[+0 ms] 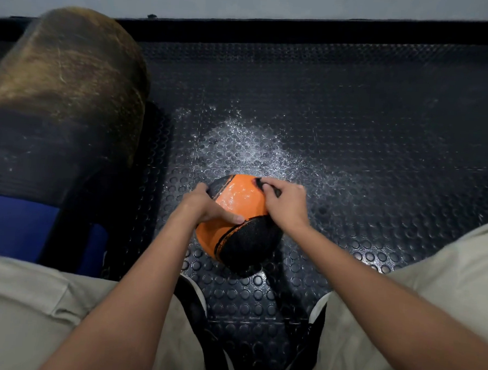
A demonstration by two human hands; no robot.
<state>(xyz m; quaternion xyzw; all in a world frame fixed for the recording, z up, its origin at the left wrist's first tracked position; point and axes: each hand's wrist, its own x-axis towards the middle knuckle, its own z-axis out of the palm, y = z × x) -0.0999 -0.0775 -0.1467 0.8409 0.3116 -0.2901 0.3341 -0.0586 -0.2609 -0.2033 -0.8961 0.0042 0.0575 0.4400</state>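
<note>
over the studded mat (pixel 381 135), left fingers (pixel 235 219) grip the ball (pixel 238 197), right fingers (pixel 269 184) pinch a dark item (pixel 277 191) against its top.

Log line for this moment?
left hand: grips orange-black ball | right hand: pinches small dark item on ball | studded mat: wet

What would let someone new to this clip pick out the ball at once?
On the black studded floor mat, find the wet, speckled patch. Just nearer the camera, the left hand grips the ball while the right hand holds a small dark thing against it. The ball is the only bright orange thing, with black panels.
</note>
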